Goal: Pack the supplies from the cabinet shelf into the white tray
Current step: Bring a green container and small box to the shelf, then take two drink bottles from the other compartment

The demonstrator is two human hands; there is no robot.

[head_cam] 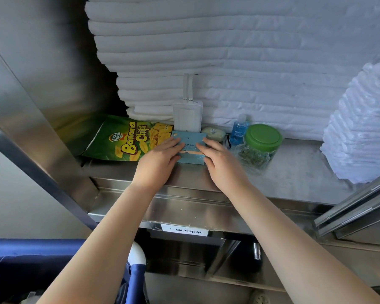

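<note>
On the steel shelf [294, 163], we are touching a blue packet [191, 139].
Our left hand [160, 156] and right hand [222, 161] are resting straight fingers on it.

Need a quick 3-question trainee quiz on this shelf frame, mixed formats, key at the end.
1. Fill in: the jar on the shelf has a ___ lid.
2. Which item lies directly left of the blue packet? A) jar B) banana chips bag C) small blue bottle
3. True or false: the left hand and right hand both touch the blue packet.
Key: 1 green; 2 B; 3 true.
</note>
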